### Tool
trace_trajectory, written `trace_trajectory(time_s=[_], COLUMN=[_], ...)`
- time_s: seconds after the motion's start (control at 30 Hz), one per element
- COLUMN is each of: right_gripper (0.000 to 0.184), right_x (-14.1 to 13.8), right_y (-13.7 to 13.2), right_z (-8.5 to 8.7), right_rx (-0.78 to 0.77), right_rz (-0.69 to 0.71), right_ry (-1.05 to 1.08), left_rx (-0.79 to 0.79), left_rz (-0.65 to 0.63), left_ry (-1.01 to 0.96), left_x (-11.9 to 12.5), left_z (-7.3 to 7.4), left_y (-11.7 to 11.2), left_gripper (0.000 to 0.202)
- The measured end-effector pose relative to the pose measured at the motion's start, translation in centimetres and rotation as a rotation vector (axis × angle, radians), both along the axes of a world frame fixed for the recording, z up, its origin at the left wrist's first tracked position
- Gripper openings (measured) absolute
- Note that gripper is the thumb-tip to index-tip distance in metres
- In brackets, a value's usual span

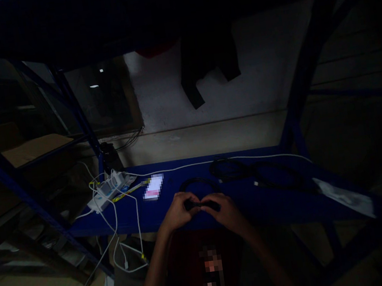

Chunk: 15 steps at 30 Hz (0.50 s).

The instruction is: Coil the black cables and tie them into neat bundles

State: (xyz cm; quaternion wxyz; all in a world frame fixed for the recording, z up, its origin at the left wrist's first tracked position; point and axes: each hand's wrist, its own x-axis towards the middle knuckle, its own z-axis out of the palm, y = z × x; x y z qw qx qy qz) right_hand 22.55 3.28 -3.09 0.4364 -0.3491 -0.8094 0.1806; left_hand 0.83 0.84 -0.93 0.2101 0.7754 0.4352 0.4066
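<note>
My left hand (181,211) and my right hand (223,210) meet over the front part of a blue shelf (200,214). Between them they pinch a coiled black cable (198,179), whose loop arcs up behind the fingers. The fingertips of both hands nearly touch on a bundled stretch of it. Dim light hides the finer detail there. To the right lie two more coiled black cables, one (229,169) close behind my right hand and another (280,176) farther right, each with a small pale end.
Left on the shelf are a white power strip (104,194) with tangled white cords, a yellow stick-like item (127,192) and a lit phone (153,187). A clear plastic bag (344,195) lies at right. Blue posts (76,111) frame the bench. Dark clothing (208,56) hangs behind.
</note>
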Motion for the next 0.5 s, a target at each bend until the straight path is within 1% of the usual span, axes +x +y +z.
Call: trace_trajectory(time_s=[0.17, 0.27, 0.37, 0.5], right_gripper=[0.008, 0.008, 0.009, 0.009], right_x=[0.0, 0.1, 0.2, 0.1], right_y=[0.2, 0.3, 0.4, 0.4], right_z=[-0.3, -0.8, -1.1, -0.8], right_rx=[0.018, 0.058, 0.095, 0.083], right_rz=[0.009, -0.012, -0.060, -0.043], right_ry=[-0.024, -0.027, -0.054, -0.074], left_rx=[-0.003, 0.001, 0.008, 0.017], left_rz=[-0.020, -0.017, -0.005, -0.021], left_ry=[0.001, -0.003, -0.002, 0.007], left_x=[0.0, 0.1, 0.3, 0.4], left_z=[0.1, 0.3, 0.4, 0.3], left_y=[0.0, -0.1, -0.2, -0.1], left_gripper=[0.013, 0.006, 0.012, 0.013])
